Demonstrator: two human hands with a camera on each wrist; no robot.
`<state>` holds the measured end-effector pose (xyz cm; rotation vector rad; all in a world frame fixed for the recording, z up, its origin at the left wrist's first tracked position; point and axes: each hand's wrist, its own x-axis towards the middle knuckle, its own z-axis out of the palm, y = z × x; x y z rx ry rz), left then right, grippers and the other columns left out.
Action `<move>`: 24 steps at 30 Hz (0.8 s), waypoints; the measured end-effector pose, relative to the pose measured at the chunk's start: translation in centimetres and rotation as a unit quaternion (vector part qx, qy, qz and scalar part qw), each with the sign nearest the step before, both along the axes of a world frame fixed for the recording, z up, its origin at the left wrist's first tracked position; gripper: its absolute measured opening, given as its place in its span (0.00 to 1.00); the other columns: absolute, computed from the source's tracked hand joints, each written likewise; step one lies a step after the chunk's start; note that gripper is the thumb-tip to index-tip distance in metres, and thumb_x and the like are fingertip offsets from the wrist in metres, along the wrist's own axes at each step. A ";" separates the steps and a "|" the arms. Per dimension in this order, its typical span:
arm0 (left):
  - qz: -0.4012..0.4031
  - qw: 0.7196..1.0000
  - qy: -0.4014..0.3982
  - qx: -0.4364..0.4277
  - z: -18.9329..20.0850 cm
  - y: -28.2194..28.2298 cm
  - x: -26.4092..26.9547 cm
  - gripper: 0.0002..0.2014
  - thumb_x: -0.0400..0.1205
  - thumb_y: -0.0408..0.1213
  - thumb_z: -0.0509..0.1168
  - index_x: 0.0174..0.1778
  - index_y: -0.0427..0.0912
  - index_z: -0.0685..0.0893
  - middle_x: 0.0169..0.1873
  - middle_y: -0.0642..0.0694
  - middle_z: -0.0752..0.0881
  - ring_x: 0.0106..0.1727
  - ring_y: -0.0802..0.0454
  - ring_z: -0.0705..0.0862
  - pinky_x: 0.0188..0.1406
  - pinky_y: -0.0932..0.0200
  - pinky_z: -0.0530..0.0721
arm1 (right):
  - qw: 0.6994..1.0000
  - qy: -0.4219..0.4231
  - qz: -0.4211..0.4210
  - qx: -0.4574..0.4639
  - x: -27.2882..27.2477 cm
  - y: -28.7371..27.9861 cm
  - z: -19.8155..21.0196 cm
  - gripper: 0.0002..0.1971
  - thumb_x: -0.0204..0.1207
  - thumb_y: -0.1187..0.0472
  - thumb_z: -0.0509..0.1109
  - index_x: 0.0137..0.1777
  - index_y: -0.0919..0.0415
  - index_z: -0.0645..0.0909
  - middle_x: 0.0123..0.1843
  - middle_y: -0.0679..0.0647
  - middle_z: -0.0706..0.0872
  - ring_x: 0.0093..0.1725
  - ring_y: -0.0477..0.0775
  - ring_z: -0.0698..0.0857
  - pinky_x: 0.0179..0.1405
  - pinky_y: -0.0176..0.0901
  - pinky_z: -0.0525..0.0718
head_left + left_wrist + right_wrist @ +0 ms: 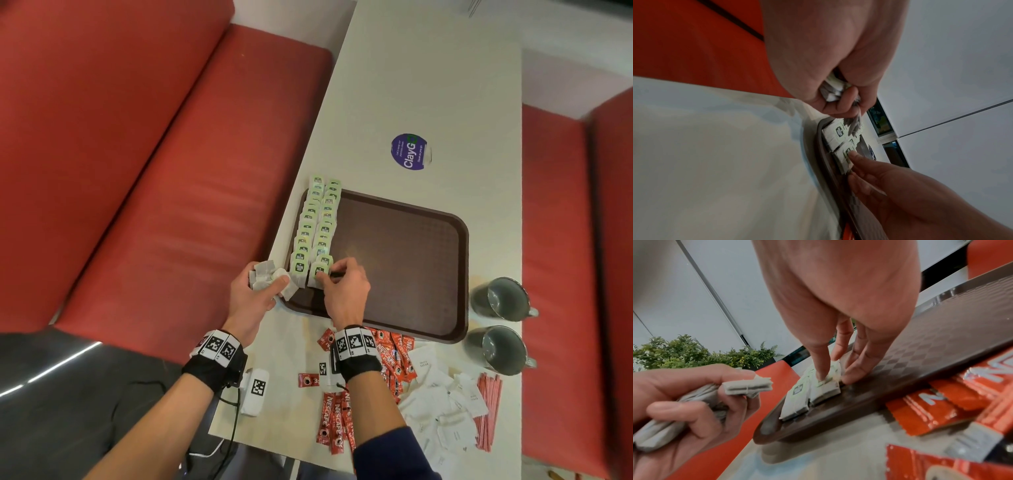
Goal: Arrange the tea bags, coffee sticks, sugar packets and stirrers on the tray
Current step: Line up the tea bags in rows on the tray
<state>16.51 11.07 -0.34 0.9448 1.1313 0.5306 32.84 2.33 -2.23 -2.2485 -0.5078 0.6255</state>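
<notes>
Pressing a tea bag (320, 270) onto the tray (411, 267), my right hand (346, 291) extends the second row. My left hand (253, 294) grips spare bags (265, 277). Coffee sticks (394, 356), sugar packets (435, 404) and stirrers (489, 407) wait beside the tray.

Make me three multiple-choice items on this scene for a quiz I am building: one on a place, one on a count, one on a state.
1. Where do the coffee sticks lie?
A. on the tray
B. on the table beside the tray
C. in a cup

2. How many rows of tea bags are on the tray?
A. one
B. two
C. four

3. What is the left hand doing?
A. gripping a bunch of tea bags
B. resting flat on the table
C. lifting a cup

Answers: 1 B, the red sticks sit on the table at the tray's near edge; 2 B, two lines run along the tray's left side; 3 A, its fingers curl round a bunch of tea bags.
</notes>
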 end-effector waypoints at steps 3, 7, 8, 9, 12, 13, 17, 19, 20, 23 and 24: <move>-0.002 1.000 0.002 0.001 0.0 0.1 -0.1 0.13 0.81 0.32 0.82 0.56 0.47 0.86 0.41 0.53 0.89 0.41 0.58 0.87 0.41 0.57 0.80 | 1.000 0.001 0.016 0.001 -0.2 0.1 0.0 0.13 0.80 0.60 0.85 0.53 0.50 0.82 0.53 0.46 0.88 0.52 0.48 0.89 0.55 0.49 0.94; -0.005 1.000 -0.006 0.003 0.2 0.1 0.2 0.13 0.82 0.31 0.81 0.56 0.46 0.86 0.40 0.53 0.89 0.40 0.59 0.85 0.36 0.60 0.78 | 1.000 -0.016 0.020 0.004 -0.4 0.4 0.3 0.13 0.80 0.62 0.85 0.51 0.49 0.83 0.52 0.45 0.87 0.50 0.46 0.89 0.54 0.51 0.94; -0.006 1.000 -0.013 0.003 0.3 0.1 0.3 0.12 0.82 0.31 0.81 0.55 0.45 0.85 0.40 0.54 0.89 0.39 0.59 0.84 0.34 0.62 0.77 | 1.000 -0.025 0.015 0.012 -0.4 0.3 0.4 0.12 0.80 0.61 0.85 0.51 0.50 0.83 0.52 0.46 0.86 0.49 0.45 0.89 0.53 0.50 0.94; -0.007 1.000 -0.021 0.001 0.4 0.1 0.3 0.12 0.83 0.30 0.80 0.55 0.44 0.85 0.39 0.54 0.89 0.37 0.59 0.83 0.32 0.62 0.75 | 0.999 -0.033 0.008 0.026 -0.4 0.3 0.9 0.11 0.81 0.59 0.84 0.51 0.50 0.83 0.53 0.46 0.86 0.48 0.45 0.89 0.52 0.48 0.94; -0.008 0.999 -0.043 0.002 0.6 0.2 0.5 0.11 0.84 0.30 0.79 0.56 0.43 0.85 0.41 0.51 0.90 0.37 0.57 0.82 0.28 0.61 0.73 | 0.996 0.004 0.031 0.082 -1.0 -0.3 3.0 0.09 0.85 0.47 0.80 0.51 0.49 0.85 0.49 0.43 0.89 0.48 0.42 0.90 0.50 0.37 0.91; -0.011 0.999 -0.050 0.003 0.6 0.2 0.6 0.10 0.84 0.30 0.79 0.56 0.43 0.85 0.42 0.50 0.90 0.38 0.56 0.82 0.27 0.60 0.73 | 0.993 0.056 0.050 0.091 -1.4 -0.5 3.7 0.11 0.85 0.42 0.79 0.52 0.47 0.86 0.48 0.43 0.91 0.48 0.43 0.92 0.51 0.37 0.92; -0.025 0.998 -0.063 0.006 0.8 -0.1 0.8 0.10 0.85 0.31 0.78 0.58 0.41 0.85 0.44 0.47 0.90 0.39 0.55 0.82 0.27 0.60 0.74 | 0.956 0.262 0.048 0.123 -2.4 -1.3 4.1 0.15 0.81 0.49 0.85 0.57 0.58 0.89 0.46 0.57 0.96 0.45 0.56 0.97 0.54 0.59 0.98; -0.019 0.998 -0.068 0.003 0.8 -0.1 0.8 0.12 0.84 0.33 0.79 0.59 0.41 0.85 0.45 0.46 0.90 0.38 0.55 0.82 0.27 0.60 0.75 | 0.937 0.313 0.020 0.152 -2.5 -1.7 4.0 0.16 0.81 0.55 0.86 0.60 0.64 0.88 0.47 0.63 0.96 0.45 0.59 0.96 0.54 0.57 0.97; -0.015 0.998 -0.069 0.000 0.8 -0.2 0.7 0.13 0.83 0.33 0.81 0.59 0.40 0.86 0.46 0.45 0.89 0.38 0.55 0.82 0.28 0.60 0.75 | 0.934 0.320 0.010 0.159 -2.6 -1.9 4.0 0.16 0.80 0.57 0.86 0.60 0.65 0.88 0.47 0.64 0.96 0.45 0.59 0.96 0.53 0.54 0.96; -0.003 0.997 -0.072 -0.011 0.8 -0.2 0.5 0.15 0.80 0.34 0.82 0.60 0.40 0.86 0.46 0.44 0.89 0.39 0.54 0.82 0.29 0.60 0.75 | 0.933 0.318 0.005 0.166 -2.5 -2.5 4.3 0.14 0.81 0.58 0.86 0.59 0.66 0.90 0.48 0.65 0.96 0.46 0.58 0.95 0.54 0.51 0.96; 0.000 0.997 -0.075 -0.013 0.8 -0.2 0.4 0.15 0.80 0.34 0.82 0.59 0.41 0.86 0.46 0.43 0.89 0.40 0.53 0.83 0.29 0.60 0.75 | 0.930 0.323 0.003 0.175 -2.4 -2.7 4.2 0.12 0.81 0.59 0.85 0.58 0.66 0.90 0.49 0.66 0.96 0.47 0.60 0.95 0.56 0.52 0.96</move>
